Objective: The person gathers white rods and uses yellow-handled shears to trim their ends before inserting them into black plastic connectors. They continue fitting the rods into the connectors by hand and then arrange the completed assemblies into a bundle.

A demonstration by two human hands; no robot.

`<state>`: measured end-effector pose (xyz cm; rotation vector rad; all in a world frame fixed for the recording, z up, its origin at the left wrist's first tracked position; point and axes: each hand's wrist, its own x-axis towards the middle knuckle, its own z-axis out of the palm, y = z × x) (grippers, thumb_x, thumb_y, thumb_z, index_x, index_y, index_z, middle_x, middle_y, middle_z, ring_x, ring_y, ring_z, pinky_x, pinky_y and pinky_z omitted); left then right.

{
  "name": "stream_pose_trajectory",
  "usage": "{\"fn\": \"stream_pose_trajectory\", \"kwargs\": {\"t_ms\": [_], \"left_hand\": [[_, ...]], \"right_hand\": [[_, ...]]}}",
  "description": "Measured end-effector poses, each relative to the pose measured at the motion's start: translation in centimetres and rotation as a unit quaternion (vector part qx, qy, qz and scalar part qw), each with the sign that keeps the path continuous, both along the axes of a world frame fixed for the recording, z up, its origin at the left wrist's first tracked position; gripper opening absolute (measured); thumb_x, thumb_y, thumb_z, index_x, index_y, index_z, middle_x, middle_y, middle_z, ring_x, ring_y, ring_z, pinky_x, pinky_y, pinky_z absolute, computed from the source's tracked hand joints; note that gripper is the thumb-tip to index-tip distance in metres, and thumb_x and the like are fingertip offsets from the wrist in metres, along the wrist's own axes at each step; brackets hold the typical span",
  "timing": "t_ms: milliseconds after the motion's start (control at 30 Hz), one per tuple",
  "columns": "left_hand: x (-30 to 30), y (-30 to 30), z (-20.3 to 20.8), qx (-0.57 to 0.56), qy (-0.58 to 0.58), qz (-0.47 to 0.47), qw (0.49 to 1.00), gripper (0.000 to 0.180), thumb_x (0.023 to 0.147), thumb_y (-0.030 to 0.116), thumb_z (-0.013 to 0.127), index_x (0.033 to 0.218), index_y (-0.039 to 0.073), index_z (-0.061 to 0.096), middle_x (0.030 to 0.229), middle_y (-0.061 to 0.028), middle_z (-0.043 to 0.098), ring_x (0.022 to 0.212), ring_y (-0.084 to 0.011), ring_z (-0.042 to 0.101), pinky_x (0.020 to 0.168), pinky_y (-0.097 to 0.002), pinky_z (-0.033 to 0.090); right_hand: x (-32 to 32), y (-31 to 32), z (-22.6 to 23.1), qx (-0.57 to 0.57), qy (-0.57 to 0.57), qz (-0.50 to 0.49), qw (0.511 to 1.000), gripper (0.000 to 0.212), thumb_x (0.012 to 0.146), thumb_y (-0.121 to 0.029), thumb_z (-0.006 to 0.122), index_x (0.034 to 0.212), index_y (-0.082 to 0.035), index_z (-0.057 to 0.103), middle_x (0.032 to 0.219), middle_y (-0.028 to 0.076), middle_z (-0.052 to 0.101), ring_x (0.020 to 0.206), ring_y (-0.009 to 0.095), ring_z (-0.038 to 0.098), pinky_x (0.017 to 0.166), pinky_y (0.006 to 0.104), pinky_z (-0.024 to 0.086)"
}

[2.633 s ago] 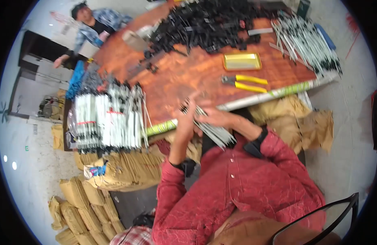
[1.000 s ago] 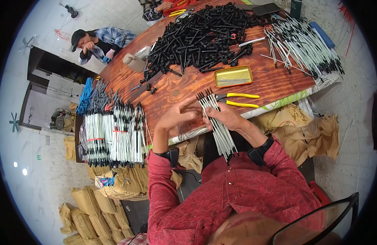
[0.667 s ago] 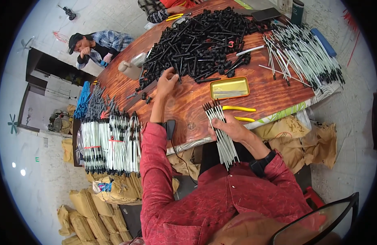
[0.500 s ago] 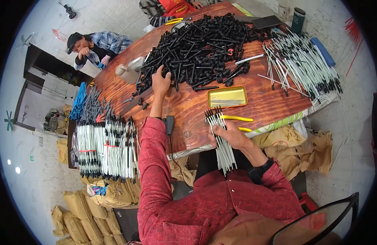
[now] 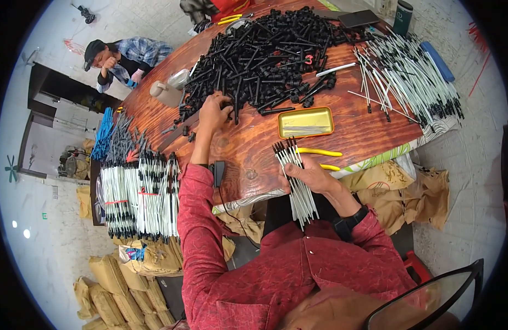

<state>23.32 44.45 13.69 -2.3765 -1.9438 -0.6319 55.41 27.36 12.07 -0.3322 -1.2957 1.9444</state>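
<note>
My right hand [image 5: 309, 175] is closed round a bundle of thin white rods [image 5: 301, 198] with black tips, held upright just off the table's near edge. At the near left edge of a big heap of black plastic parts [image 5: 265, 60], my left hand [image 5: 214, 113] has its fingers curled in on a black plastic part; the fingertips are partly hidden. Between the hands and the heap lies a yellow tin tray [image 5: 306, 122] holding several thin pale sticks. Yellow-handled pliers [image 5: 320, 152] lie beside my right hand.
White rods [image 5: 413, 77] are piled at right, near a dark green flask [image 5: 402, 17]. Bundled white rods [image 5: 138, 192] and blue rods [image 5: 104, 135] fill the left end. A beige bottle [image 5: 166, 93] stands near a black adapter [image 5: 218, 171]. Another person [image 5: 127, 60] sits far left.
My left hand's fingers have drawn in from a spread pose onto the heap's edge. My right hand stays closed on the rod bundle. The view has shifted slightly.
</note>
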Motion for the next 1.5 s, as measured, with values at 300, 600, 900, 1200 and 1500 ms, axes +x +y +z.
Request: {"fn": "stream_pose_trajectory", "kwargs": {"t_ms": [300, 600, 900, 1200, 1500], "left_hand": [[-0.5, -8.2, -1.3, 0.056, -0.163, -0.008, 0.985, 0.028, 0.081, 0.017, 0.077, 0.109, 0.011, 0.073, 0.087, -0.0105, 0.065, 0.078, -0.0207, 0.065, 0.072, -0.0312, 0.052], [-3.3, -19.8, -3.9, -0.057, -0.450, -0.050, 0.890, 0.025, 0.091, 0.010, 0.070, 0.114, 0.003, 0.069, 0.093, -0.0019, 0.069, 0.081, -0.0074, 0.063, 0.069, -0.0243, 0.049], [-5.9, -27.5, -2.5, -0.060, -0.242, -0.023, 0.968, 0.024, 0.091, 0.010, 0.068, 0.115, 0.003, 0.069, 0.091, -0.0038, 0.070, 0.078, -0.0100, 0.064, 0.069, -0.0250, 0.050], [-4.7, -33.7, -0.3, -0.132, -0.608, -0.053, 0.781, 0.039, 0.094, 0.013, 0.067, 0.131, 0.003, 0.058, 0.101, -0.0039, 0.068, 0.085, -0.0153, 0.067, 0.072, -0.0264, 0.055], [-4.3, -36.6, -1.5, -0.217, -0.814, -0.073, 0.534, 0.040, 0.097, 0.017, 0.063, 0.133, 0.004, 0.054, 0.108, -0.0077, 0.067, 0.094, -0.0212, 0.068, 0.080, -0.0307, 0.058]], "right_hand": [[-1.2, -4.7, -1.1, 0.006, -0.002, 0.000, 1.000, 0.039, 0.101, -0.043, 0.053, 0.093, -0.005, 0.056, 0.075, 0.004, 0.059, 0.067, 0.014, 0.061, 0.064, 0.0301, 0.051], [-5.7, -10.2, -2.8, 0.031, -0.028, 0.008, 0.999, 0.039, 0.101, -0.044, 0.054, 0.092, -0.006, 0.055, 0.075, 0.002, 0.058, 0.066, 0.013, 0.060, 0.064, 0.0290, 0.051], [-11.1, -17.6, -2.3, -0.014, -0.044, 0.006, 0.999, 0.039, 0.100, -0.045, 0.055, 0.094, -0.006, 0.055, 0.078, 0.002, 0.058, 0.067, 0.012, 0.061, 0.065, 0.0283, 0.052], [-11.7, -19.4, -1.1, -0.022, -0.039, 0.015, 0.999, 0.036, 0.101, -0.041, 0.055, 0.094, -0.006, 0.056, 0.079, 0.001, 0.059, 0.067, 0.010, 0.060, 0.065, 0.0266, 0.051], [-12.4, -19.6, -0.6, -0.024, -0.040, 0.019, 0.999, 0.037, 0.100, -0.042, 0.055, 0.097, -0.005, 0.056, 0.077, 0.002, 0.058, 0.066, 0.013, 0.061, 0.064, 0.0282, 0.052]]}}
